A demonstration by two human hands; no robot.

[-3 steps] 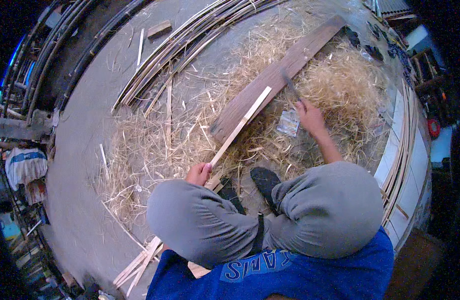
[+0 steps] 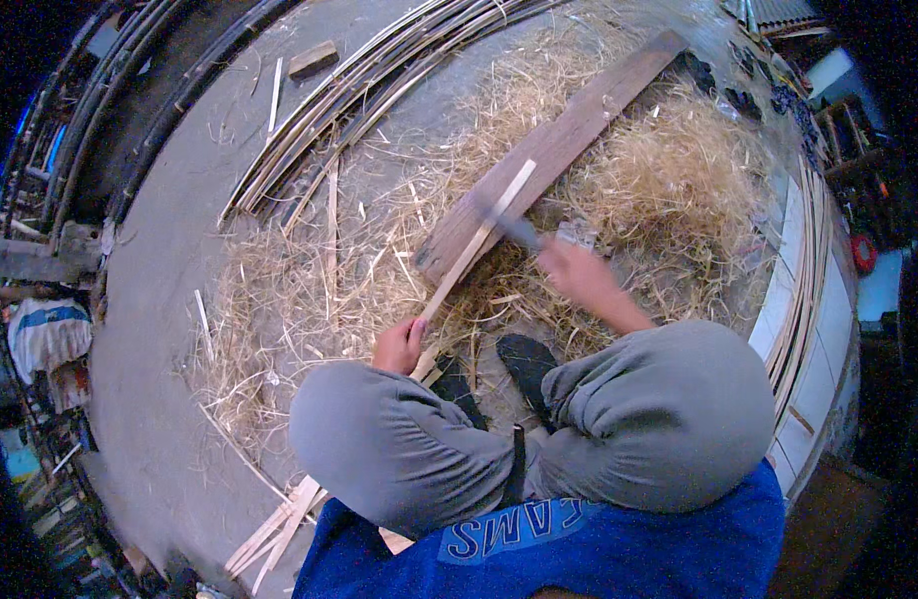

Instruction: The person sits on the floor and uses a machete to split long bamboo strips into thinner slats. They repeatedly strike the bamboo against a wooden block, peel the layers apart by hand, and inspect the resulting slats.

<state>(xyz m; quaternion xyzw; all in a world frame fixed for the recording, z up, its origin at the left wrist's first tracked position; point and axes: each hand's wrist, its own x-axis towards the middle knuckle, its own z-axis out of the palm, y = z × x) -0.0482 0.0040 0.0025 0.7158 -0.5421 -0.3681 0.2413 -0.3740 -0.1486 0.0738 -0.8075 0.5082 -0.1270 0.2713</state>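
My left hand [image 2: 399, 345], beside my left knee, is closed on the near end of a pale bamboo strip [image 2: 461, 264]. The strip slants up and away, its far part lying over a long brown wooden board [image 2: 589, 122]. In my right hand [image 2: 579, 276] is a knife [image 2: 519, 231], its dark blade smeared by motion. The blade crosses the strip above the board's near part; whether it touches cannot be made out. My right fingers are wrapped round the handle, which is mostly hidden.
Curly shavings [image 2: 678, 180] cover the floor around the board. A bundle of long canes [image 2: 349, 95] lies beyond, near a small wood block [image 2: 313, 60]. Thin strips [image 2: 279, 527] lie at lower left, and more long strips [image 2: 804, 290] rest on white tiles at right.
My right hand has swung left and toward me with the knife, from beside the board to across the strip. My left hand keeps its hold on the strip.
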